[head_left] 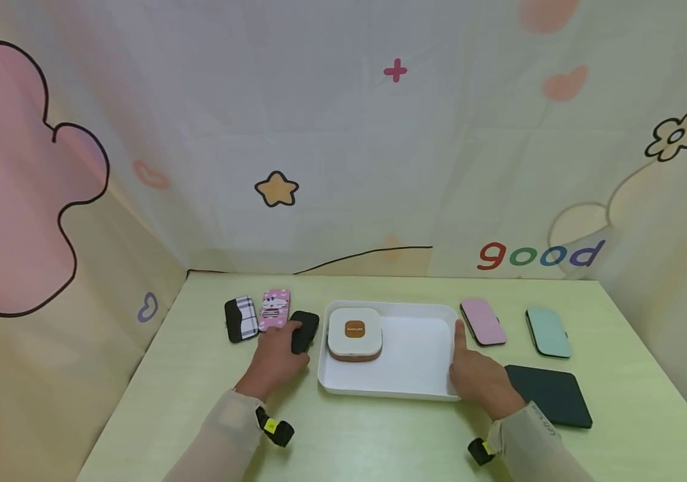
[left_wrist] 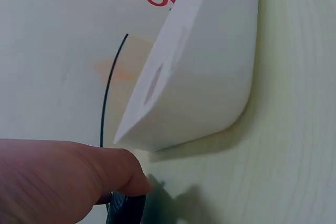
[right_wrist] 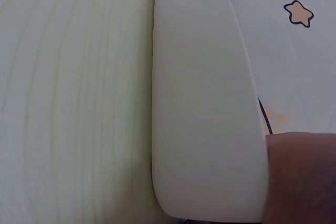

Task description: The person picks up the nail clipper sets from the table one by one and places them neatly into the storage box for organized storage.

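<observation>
A small black case point(head_left: 304, 332) sits left of the white tray point(head_left: 418, 385). My left hand point(head_left: 275, 358) pinches this case, its thumb on the near side. In the left wrist view the thumb meets the textured black edge point(left_wrist: 126, 208), close by the tray's corner. At the tray's right end, my right hand point(head_left: 481, 378) holds the rim, index finger stretched forward along it. The right wrist view has the tray's wall point(right_wrist: 207, 98) hiding part of that hand. Inside the tray, on the left, lies a white-topped square box point(head_left: 354, 343) with a brown label.
Left of the black case lie a pink cartoon-print case point(head_left: 274, 309) and a black-and-plaid case point(head_left: 242, 319). Rightward are a pink case point(head_left: 484, 323), a mint-green case point(head_left: 548, 333) and a larger dark flat case point(head_left: 551, 396). A printed cloth point(head_left: 343, 147) hangs behind the table.
</observation>
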Demonstrator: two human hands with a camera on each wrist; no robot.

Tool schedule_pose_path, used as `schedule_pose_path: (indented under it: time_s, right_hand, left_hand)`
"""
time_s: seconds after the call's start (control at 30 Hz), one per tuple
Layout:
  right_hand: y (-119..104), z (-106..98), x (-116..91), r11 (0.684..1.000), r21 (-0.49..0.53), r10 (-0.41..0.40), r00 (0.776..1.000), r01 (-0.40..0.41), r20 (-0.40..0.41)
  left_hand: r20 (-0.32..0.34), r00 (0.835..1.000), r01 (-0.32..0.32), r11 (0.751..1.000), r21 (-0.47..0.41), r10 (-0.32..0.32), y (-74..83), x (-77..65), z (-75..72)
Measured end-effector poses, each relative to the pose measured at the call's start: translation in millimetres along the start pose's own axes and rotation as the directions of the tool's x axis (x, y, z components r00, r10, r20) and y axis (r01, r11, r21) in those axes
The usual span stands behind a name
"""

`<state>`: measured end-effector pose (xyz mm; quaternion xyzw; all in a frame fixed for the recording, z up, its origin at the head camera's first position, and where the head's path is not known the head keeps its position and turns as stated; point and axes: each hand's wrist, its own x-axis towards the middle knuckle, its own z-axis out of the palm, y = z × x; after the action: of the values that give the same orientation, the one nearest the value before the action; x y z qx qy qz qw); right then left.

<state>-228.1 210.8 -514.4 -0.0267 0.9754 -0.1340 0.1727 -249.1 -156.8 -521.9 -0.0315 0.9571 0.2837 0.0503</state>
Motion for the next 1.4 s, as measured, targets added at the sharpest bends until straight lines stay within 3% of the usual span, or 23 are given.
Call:
schedule_pose_path:
  time_s: [0.23,0.4,1.0,1.4]
  right_hand:
    - [1.7,1.1,2.5,1.0,-0.01,-0.017,1.0,0.017,-0.005]
    - [3.5,3.5,4.6,1.0,-0.008,-0.019,1.0,0.019,-0.005]
    - [0.9,-1.9,1.2,1.0,0.007,0.003,1.0,-0.003,0.008]
    - [0.3,-1.3,1.4,1.0,-0.006,-0.009,1.0,0.009,-0.006]
  left_hand:
    - [-0.043,0.997,-0.062,0.997,-0.036,0.06,19.3,-9.0,-19.8]
    - [-0.038,0.995,-0.089,0.995,-0.047,0.087,37.3,-10.5,-22.4]
    - [0.024,0.986,-0.165,0.984,-0.06,0.167,99.9,-12.7,4.5]
    - [0.03,0.974,-0.222,0.975,-0.03,0.223,124.3,-12.1,25.6]
